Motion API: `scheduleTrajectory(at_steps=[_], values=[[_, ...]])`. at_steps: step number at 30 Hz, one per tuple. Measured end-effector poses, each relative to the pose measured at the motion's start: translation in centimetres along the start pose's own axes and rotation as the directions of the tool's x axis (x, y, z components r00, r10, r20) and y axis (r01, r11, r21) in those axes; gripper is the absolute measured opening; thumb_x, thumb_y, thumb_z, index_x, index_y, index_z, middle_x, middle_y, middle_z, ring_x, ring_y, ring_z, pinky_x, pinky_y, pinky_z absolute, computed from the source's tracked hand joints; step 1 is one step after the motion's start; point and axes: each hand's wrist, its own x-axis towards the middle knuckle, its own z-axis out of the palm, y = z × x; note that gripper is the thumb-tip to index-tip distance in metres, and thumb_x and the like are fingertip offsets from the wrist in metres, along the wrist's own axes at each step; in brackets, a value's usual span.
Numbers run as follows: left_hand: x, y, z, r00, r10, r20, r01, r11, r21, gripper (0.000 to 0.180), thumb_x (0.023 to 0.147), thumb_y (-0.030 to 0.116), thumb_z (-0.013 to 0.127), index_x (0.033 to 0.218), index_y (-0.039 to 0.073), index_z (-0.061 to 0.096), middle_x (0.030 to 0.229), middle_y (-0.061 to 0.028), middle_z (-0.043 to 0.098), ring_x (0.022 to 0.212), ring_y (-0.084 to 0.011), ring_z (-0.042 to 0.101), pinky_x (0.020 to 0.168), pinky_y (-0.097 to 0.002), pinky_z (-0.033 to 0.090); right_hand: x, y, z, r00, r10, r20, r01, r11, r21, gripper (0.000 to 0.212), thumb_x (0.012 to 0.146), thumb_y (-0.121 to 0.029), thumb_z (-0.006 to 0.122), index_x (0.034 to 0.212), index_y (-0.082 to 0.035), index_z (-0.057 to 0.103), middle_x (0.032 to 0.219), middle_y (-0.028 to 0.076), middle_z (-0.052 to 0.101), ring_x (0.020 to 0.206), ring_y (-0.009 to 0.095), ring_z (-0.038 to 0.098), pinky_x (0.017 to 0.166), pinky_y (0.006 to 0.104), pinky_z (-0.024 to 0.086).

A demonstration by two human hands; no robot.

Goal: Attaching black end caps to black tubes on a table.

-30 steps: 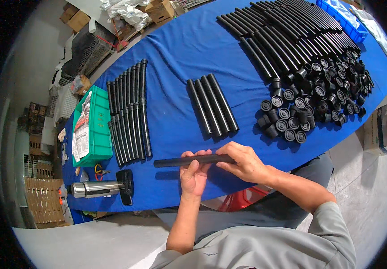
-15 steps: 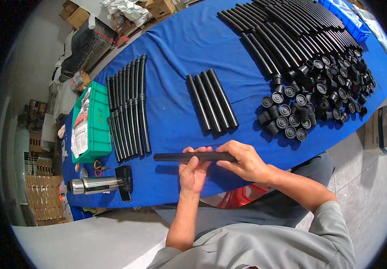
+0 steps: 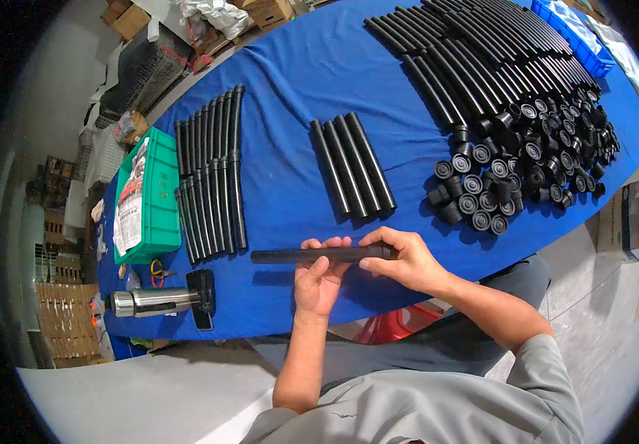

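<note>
A black tube [image 3: 275, 257] lies level across both my hands, above the front edge of the blue-covered table. My left hand [image 3: 318, 277] supports its middle from below, thumb in front and fingers behind. At the tube's right end, my right hand [image 3: 407, 259] grips a black rubber end cap [image 3: 387, 252] between thumb and fingers. The cap appears to sit on the tube, though fingers partly hide it. Beyond my hands rests a small group of bare black tubes [image 3: 353, 166]. A heap of loose black caps [image 3: 482, 185] spreads to the right.
Left on the blue cloth [image 3: 275, 163] lie two rows of capped tubes [image 3: 212, 174], beside a green crate [image 3: 160, 200]. Nearer are a steel flask [image 3: 156, 303], a phone [image 3: 201, 296] and scissors [image 3: 159, 274]. Many tubes [image 3: 475, 59] and a blue basket [image 3: 579, 41] occupy the far right.
My right hand's fingers have shifted slightly at the tube's end, and more of the cap shows between them. The left hand keeps its hold. The whole view has moved a little.
</note>
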Motion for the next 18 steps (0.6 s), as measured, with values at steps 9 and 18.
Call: scheduleTrajectory(at_steps=[9, 18], values=[[-0.2, 0.0, -0.3, 1.0, 0.0, 0.031, 0.001, 0.999, -0.032, 0.025, 0.091, 0.003, 0.064, 0.115, 0.008, 0.057, 0.121, -0.02, 0.065, 0.121, -0.0381, 0.059, 0.1, -0.0527, 0.054, 0.2, 1.2, 0.1, 0.894, -0.449, -0.008, 0.417, 0.837, -0.353, 0.027, 0.088, -0.018, 0.071, 0.108, -0.002, 0.062, 0.091, 0.016, 0.062, 0.085, 0.034, 0.064, 0.072, 0.0404, 0.05], [0.1, -0.2, 0.4, 0.998, -0.017, -0.054, 0.017, 1.0, 0.001, 0.026, 0.092, 0.01, 0.067, 0.117, 0.008, 0.057, 0.12, -0.0195, 0.065, 0.123, -0.0373, 0.057, 0.101, -0.0529, 0.052, 0.9, 2.2, 0.1, 0.724, -0.687, 0.066, 0.614, 0.598, -0.515, 0.03, 0.086, -0.017, 0.073, 0.107, 0.0, 0.061, 0.094, 0.017, 0.063, 0.087, 0.034, 0.065, 0.071, 0.0398, 0.051]])
